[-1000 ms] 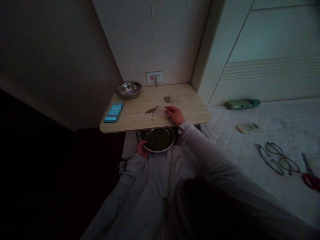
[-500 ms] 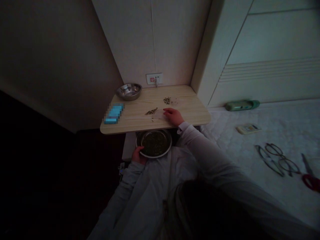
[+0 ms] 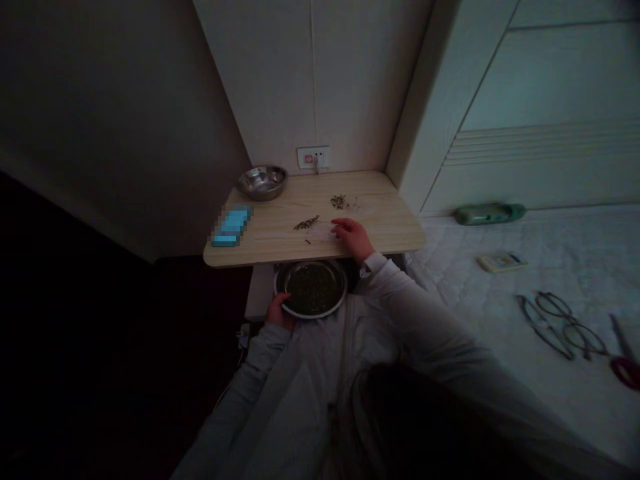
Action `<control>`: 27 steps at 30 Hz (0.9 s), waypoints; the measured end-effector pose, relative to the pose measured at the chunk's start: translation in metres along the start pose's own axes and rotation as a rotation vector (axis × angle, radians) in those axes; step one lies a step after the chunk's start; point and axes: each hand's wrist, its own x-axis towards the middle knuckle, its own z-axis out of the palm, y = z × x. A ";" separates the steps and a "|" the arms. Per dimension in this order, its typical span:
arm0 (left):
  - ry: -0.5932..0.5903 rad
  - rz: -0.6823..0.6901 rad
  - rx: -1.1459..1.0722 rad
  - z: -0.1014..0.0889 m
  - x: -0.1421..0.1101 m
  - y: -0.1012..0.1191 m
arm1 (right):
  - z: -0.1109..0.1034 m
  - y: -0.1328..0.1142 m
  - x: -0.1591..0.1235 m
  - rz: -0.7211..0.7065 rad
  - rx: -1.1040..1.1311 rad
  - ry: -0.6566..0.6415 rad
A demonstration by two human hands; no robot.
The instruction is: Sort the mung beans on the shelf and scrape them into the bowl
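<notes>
My left hand [image 3: 281, 311] grips the left rim of a round metal bowl [image 3: 342, 293]. The bowl sits low, in front of the wooden tabletop's edge, and dark greenish bits [image 3: 313, 287] cover its inside. Over the tabletop [image 3: 270, 233], my right hand [image 3: 354, 238] has its fingers bent and slightly apart, pointing left. A faint pale patch [image 3: 321, 231] lies by its fingertips; I cannot tell what it is. Just left of that is a small heap of dark bits [image 3: 307, 223], with a stray piece below. Farther back lies a second heap [image 3: 339, 201].
An empty steel bowl [image 3: 263, 183] stands at the back left, behind a blurred blue rectangle [image 3: 232, 227]. A wall socket [image 3: 313, 157] is behind the table. On the white bedding lie a green object [image 3: 490, 213], a pale small box [image 3: 502, 261], glasses [image 3: 554, 305] and red-handled scissors [image 3: 625, 370].
The view has shifted slightly, moving everything a little to the right. My right hand's fingers look a bit more spread by the pale patch. My left hand keeps its grip on the bowl.
</notes>
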 end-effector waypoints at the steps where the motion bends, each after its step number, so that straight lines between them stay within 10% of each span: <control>1: 0.003 0.002 0.003 0.000 0.000 0.000 | 0.001 -0.002 -0.006 -0.022 0.001 -0.021; 10: -0.032 -0.020 -0.032 -0.003 0.003 0.000 | 0.002 -0.018 -0.038 -0.146 -0.292 -0.075; 27: -0.003 -0.005 -0.021 -0.007 0.005 0.001 | -0.054 -0.003 0.008 0.024 -0.593 0.192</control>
